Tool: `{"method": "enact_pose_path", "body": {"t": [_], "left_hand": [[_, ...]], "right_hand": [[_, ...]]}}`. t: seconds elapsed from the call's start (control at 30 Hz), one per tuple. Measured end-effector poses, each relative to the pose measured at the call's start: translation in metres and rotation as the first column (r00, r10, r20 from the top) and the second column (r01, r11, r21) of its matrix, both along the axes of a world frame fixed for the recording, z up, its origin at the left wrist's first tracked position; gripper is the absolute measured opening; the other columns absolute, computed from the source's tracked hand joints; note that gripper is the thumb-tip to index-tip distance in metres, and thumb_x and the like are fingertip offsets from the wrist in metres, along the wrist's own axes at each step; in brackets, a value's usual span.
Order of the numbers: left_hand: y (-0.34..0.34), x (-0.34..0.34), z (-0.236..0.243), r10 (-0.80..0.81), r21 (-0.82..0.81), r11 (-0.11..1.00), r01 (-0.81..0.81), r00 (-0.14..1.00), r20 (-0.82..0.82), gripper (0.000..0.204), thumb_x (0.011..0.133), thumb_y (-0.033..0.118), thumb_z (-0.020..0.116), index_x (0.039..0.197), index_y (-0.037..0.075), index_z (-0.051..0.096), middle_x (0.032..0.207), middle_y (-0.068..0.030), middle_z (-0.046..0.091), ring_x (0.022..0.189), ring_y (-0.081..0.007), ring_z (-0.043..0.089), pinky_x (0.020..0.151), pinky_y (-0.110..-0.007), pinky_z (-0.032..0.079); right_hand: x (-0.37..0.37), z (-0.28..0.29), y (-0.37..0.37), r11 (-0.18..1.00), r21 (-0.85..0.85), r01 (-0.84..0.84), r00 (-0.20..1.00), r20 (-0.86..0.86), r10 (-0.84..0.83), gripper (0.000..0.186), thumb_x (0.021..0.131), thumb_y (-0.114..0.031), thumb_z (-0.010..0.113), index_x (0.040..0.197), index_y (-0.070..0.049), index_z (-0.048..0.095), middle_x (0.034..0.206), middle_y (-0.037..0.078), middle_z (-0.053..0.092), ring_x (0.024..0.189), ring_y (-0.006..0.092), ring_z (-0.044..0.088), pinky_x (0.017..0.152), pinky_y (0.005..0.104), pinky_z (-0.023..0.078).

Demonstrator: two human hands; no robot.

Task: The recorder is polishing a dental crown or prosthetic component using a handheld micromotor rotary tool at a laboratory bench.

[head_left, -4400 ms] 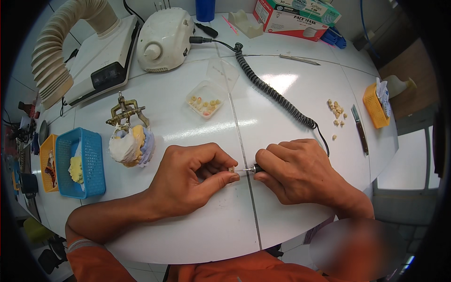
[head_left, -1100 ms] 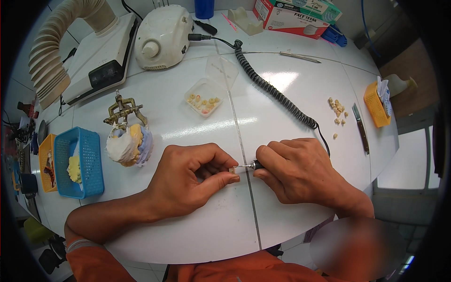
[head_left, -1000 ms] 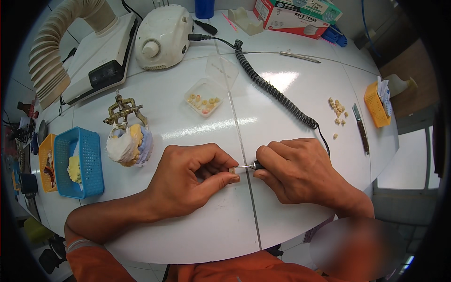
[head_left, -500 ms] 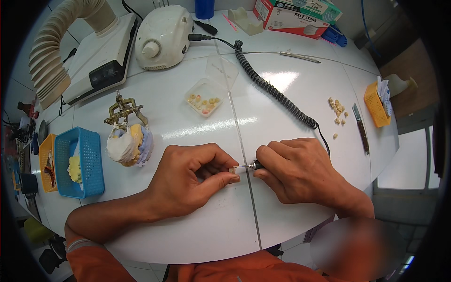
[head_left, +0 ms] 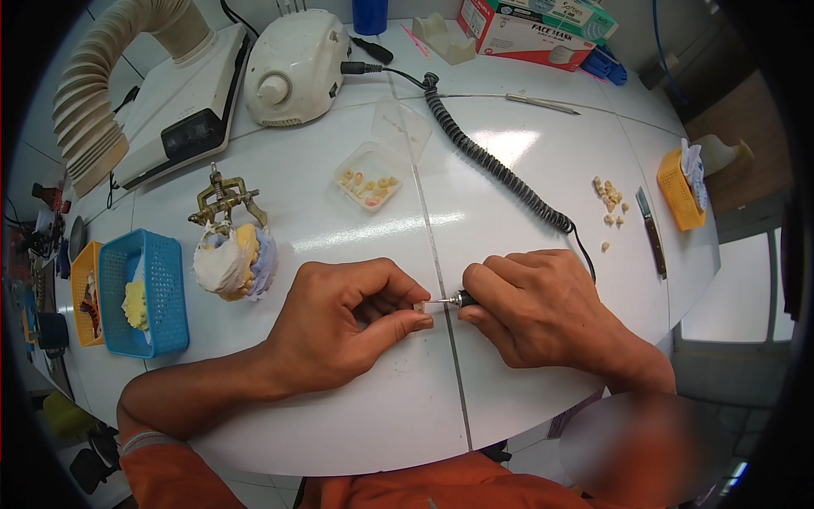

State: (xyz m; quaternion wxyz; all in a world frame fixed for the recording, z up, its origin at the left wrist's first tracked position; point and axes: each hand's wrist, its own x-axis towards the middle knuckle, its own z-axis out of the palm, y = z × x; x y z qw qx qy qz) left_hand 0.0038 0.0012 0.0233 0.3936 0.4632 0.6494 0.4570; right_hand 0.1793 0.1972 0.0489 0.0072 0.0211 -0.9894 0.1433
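Observation:
My left hand (head_left: 343, 322) rests on the white table (head_left: 356, 424) and pinches a small tooth-like piece (head_left: 419, 307) between thumb and fingertips. My right hand (head_left: 534, 310) grips a rotary handpiece (head_left: 462, 299) like a pen; its thin bur touches the small piece. The handpiece's coiled black cord (head_left: 496, 165) runs up the table to the white motor unit (head_left: 292, 68).
A plaster jaw model on a brass articulator (head_left: 229, 246) stands left of my hands, beside a blue basket (head_left: 144, 293). A clear tray of small teeth (head_left: 369, 180) lies ahead, loose teeth (head_left: 609, 199) and an orange basket (head_left: 678, 191) at right. Suction unit with ribbed hose (head_left: 127, 93) at back left.

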Motion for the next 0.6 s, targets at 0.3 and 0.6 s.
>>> {"method": "enact_pose_path", "body": {"t": [0.3,0.6], "left_hand": [[0.0,0.0002,0.0006,0.002,0.011,1.0,-0.002,1.0,-0.017,0.016,0.094,0.0,0.08,0.107,-0.008,0.075,0.094,-0.012,0.081,0.085,-0.0128,0.078,0.074,-0.023,0.061],[0.0001,-0.0002,0.0007,-0.002,0.014,1.0,0.002,1.0,-0.015,0.016,0.094,0.0,0.08,0.107,-0.007,0.074,0.094,-0.012,0.081,0.085,-0.0127,0.078,0.073,-0.023,0.061]], "right_hand": [[-0.0002,0.0006,0.0001,1.0,-0.009,-0.001,1.0,-0.011,0.001,0.027,0.099,-0.029,0.073,0.091,-0.007,0.06,0.07,0.006,0.062,0.063,0.0266,0.069,0.054,0.0407,0.052],[0.0004,-0.0014,-0.0001,1.0,-0.011,0.001,1.0,-0.012,-0.001,0.026,0.099,-0.029,0.073,0.092,-0.007,0.059,0.071,0.006,0.062,0.063,0.0263,0.069,0.055,0.04,0.052]]}}
